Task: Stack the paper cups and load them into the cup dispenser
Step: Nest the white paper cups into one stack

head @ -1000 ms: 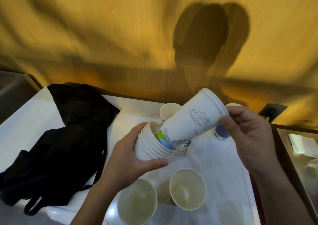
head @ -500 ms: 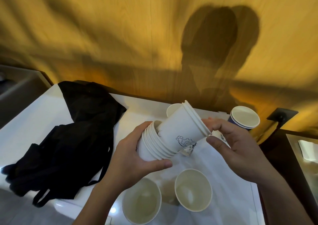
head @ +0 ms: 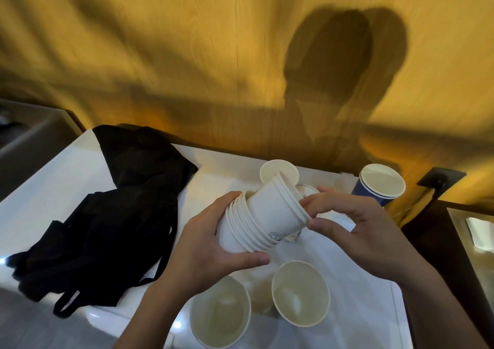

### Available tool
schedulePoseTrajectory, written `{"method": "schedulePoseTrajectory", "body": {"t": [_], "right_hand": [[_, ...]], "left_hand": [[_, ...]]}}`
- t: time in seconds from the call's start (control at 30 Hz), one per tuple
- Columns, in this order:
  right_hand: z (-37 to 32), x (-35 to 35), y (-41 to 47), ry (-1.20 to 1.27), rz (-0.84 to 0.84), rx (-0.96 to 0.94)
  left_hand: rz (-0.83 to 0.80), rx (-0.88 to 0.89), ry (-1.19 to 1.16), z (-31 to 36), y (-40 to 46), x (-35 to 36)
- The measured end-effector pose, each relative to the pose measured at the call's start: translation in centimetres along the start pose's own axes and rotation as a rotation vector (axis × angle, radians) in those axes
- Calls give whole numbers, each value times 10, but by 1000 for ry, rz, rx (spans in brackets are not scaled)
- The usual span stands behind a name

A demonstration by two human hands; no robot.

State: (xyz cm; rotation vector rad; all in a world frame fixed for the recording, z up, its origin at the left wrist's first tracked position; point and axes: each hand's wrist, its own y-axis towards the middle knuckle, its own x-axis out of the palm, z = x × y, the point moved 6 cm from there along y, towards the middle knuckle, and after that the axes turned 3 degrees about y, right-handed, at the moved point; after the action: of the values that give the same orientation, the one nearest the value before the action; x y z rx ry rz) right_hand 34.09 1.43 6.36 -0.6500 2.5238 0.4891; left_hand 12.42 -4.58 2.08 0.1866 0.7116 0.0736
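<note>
My left hand (head: 211, 244) grips a tilted stack of white paper cups (head: 240, 228) from below and behind. A second group of nested white cups (head: 278, 209) sits deep inside that stack, its rims pointing right. My right hand (head: 355, 233) pinches those rims with thumb and fingertips. Two empty white cups (head: 220, 314) (head: 300, 292) stand upright on the white table (head: 40, 209) just below my hands. Another white cup (head: 279, 173) stands behind the stack. A pair of nested blue cups (head: 379, 187) stands at the back right. No cup dispenser is in view.
A crumpled black bag (head: 112, 209) with straps covers the table's left half. A yellow wood-grain wall (head: 213, 54) rises right behind the table. A dark socket plate (head: 441, 179) sits at the right, above a dark counter (head: 454, 241).
My right hand has pushed the second group of cups deeper into the stack held by my left hand. The camera view has shifted, and the blue cups came into sight at the right.
</note>
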Motion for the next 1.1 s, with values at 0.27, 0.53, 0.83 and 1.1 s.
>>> {"method": "schedulePoseTrajectory", "body": {"t": [0.27, 0.53, 0.83, 1.1], "right_hand": [[9, 7, 3, -156, 13, -97], [0, 21, 6, 13, 55, -58], [-3, 43, 9, 80, -79, 12], [2, 47, 7, 80, -89, 32]], "left_hand": [[-15, -2, -79, 2, 1, -1], [-35, 24, -50, 7, 2, 1], [-34, 47, -8, 8, 1, 2], [-37, 36, -10, 5, 1, 3]]}}
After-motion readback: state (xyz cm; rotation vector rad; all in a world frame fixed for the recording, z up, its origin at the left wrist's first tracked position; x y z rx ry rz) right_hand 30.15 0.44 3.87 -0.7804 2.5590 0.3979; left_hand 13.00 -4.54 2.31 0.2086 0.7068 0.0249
